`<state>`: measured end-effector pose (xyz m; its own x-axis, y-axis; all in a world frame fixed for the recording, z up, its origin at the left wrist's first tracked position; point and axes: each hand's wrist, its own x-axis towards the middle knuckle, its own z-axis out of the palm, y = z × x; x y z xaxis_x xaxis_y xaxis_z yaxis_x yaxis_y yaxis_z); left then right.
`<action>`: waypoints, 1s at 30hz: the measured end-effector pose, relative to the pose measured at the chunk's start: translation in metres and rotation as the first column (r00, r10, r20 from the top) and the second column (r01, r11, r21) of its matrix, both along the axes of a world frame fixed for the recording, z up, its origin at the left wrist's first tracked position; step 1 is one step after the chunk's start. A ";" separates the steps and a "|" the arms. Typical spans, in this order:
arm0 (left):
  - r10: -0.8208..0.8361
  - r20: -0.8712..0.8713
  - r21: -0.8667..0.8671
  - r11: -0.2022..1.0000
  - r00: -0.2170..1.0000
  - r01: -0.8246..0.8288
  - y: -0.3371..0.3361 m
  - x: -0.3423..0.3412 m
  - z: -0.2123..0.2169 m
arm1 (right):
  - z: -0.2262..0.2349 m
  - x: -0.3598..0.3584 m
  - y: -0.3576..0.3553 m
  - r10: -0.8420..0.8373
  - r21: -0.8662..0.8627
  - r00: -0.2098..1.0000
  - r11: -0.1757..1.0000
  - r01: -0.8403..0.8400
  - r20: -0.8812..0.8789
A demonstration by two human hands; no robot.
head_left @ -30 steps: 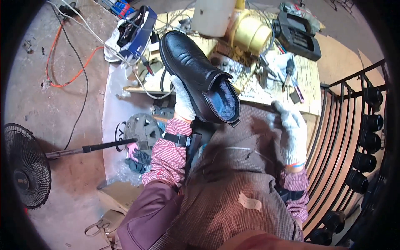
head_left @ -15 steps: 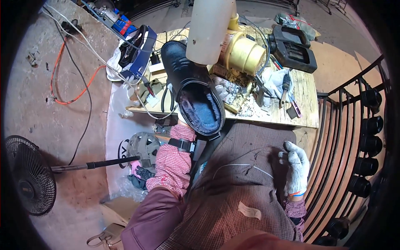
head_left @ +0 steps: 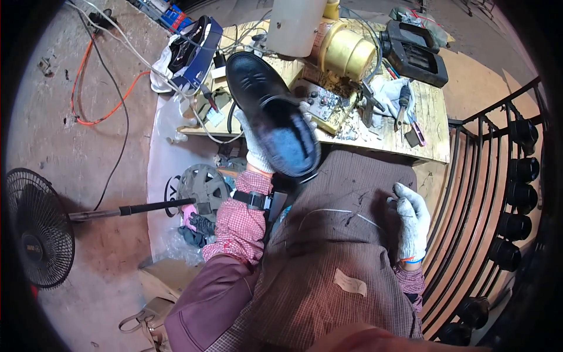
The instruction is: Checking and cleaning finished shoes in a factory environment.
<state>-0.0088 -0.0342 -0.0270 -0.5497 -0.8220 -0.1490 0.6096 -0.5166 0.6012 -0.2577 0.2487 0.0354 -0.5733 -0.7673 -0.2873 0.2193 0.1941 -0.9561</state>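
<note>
My left hand (head_left: 256, 145), in a white work glove, grips a black leather shoe (head_left: 267, 108) from underneath and holds it up over the front edge of the wooden workbench (head_left: 431, 129). The shoe's opening with its blue-grey lining faces me and its toe points away to the upper left. My right hand (head_left: 410, 217), also gloved, rests flat on the brown checked apron (head_left: 334, 246) over my lap, fingers apart, holding nothing.
On the bench stand a white cylinder (head_left: 295, 23), a brass-coloured drum (head_left: 346, 53), a black case (head_left: 413, 53) and loose tools. A black rack (head_left: 516, 193) with several shoes curves along the right. On the floor to the left are a fan (head_left: 35, 226), an orange cable (head_left: 97, 88) and a grey wheel cover (head_left: 204, 185).
My right hand dropped from beside the shoe down onto the apron. My left hand turned the shoe and carried it slightly left, toe now pointing farther away.
</note>
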 end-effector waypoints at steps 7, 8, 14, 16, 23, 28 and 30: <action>0.318 0.281 -0.087 0.948 0.905 -0.306 0.019 -0.017 0.079 | -0.002 -0.002 0.006 -0.004 0.067 0.998 0.998 0.008 -0.055; 0.354 0.341 -0.118 0.935 0.871 -0.334 0.012 -0.022 0.085 | -0.002 -0.002 0.005 0.000 0.082 0.999 0.997 0.004 -0.048; 0.595 0.303 -0.198 0.803 0.744 -0.562 -0.030 -0.035 0.098 | -0.010 -0.003 0.003 0.017 0.078 0.998 0.997 -0.012 -0.057; 0.670 0.310 -0.259 0.742 0.674 -0.619 -0.039 -0.043 0.104 | -0.012 -0.004 0.003 0.015 0.070 0.998 0.997 -0.010 -0.065; 0.663 0.312 -0.315 0.748 0.681 -0.584 -0.049 -0.054 0.118 | -0.011 -0.006 0.000 0.009 0.106 0.992 0.994 0.004 -0.123; 0.693 0.376 -0.280 0.718 0.615 -0.637 -0.057 -0.045 0.109 | -0.008 -0.004 -0.010 0.045 0.054 0.981 0.998 -0.035 -0.188; 0.712 0.267 -0.325 0.701 0.650 -0.634 -0.043 -0.045 0.107 | 0.008 -0.001 -0.040 0.239 0.034 0.501 0.923 -0.383 -0.832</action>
